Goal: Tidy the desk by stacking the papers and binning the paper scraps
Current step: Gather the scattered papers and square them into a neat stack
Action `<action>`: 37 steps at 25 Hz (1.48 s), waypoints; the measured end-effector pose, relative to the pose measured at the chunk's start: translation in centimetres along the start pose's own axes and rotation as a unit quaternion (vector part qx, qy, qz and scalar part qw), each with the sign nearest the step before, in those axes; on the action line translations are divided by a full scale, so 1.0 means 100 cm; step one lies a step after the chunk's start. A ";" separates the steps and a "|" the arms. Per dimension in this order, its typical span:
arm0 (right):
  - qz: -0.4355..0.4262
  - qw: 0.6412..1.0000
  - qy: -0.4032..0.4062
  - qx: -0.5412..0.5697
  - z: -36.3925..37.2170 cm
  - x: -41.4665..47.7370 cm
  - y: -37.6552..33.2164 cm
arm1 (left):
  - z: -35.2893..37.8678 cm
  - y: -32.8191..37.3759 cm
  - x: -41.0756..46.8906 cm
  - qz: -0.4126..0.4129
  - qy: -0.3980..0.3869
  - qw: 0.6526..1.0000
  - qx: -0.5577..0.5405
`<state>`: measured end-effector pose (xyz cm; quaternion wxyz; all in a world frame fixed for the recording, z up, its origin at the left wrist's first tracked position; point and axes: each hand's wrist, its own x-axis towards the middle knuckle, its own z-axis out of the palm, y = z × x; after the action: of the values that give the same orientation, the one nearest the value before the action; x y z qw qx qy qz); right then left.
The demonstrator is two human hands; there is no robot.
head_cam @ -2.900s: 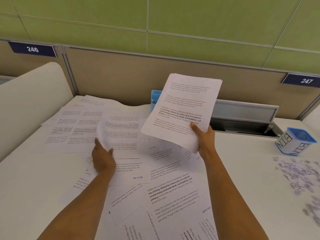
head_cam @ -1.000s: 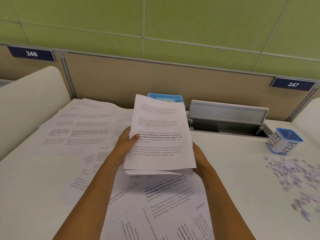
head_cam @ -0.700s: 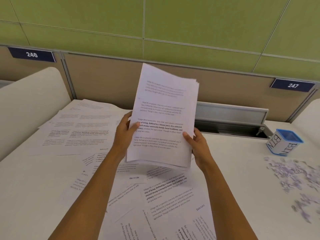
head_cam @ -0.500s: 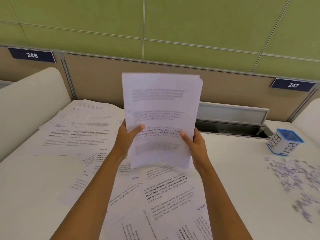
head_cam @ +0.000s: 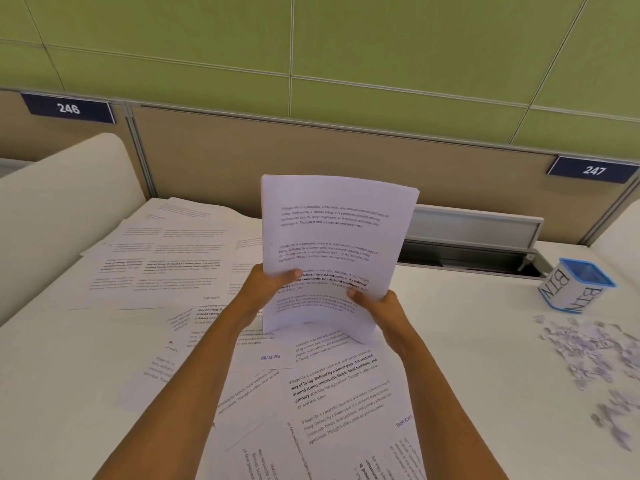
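One paper stack (head_cam: 332,237), one bin (head_cam: 571,292), two number plates (head_cam: 68,108) (head_cam: 593,170)

Bright, even, soft light; wide-angle bowing at the edges; slight blur (worst on the paper scraps (head_cam: 585,355))

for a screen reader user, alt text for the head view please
A left hand and right hand hold a stack of papers upright over a desk strewn with loose sheets; paper scraps and a blue-rimmed bin sit at right.

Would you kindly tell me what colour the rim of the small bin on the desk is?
Blue: the bin has a blue rim above white sides lettered "BIN", seen in the head view.
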<state>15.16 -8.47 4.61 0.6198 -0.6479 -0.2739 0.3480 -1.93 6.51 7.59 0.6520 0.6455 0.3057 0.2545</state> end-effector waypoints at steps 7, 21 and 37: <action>0.004 1.000 0.006 0.009 0.002 0.004 0.002 | -0.002 0.000 0.006 -0.010 0.030 0.999 -0.011; -0.002 0.998 0.050 0.043 0.013 0.038 -0.022 | -0.040 0.000 0.050 -0.083 0.177 0.980 0.047; -0.009 0.994 0.100 0.041 0.024 0.103 -0.032 | -0.157 -0.092 0.073 -0.259 0.407 0.770 0.417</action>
<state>19.78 1.41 6.67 0.6733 -0.6508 -0.2025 0.2867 -8.90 22.28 -1.78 0.1747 0.5863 0.7741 0.1628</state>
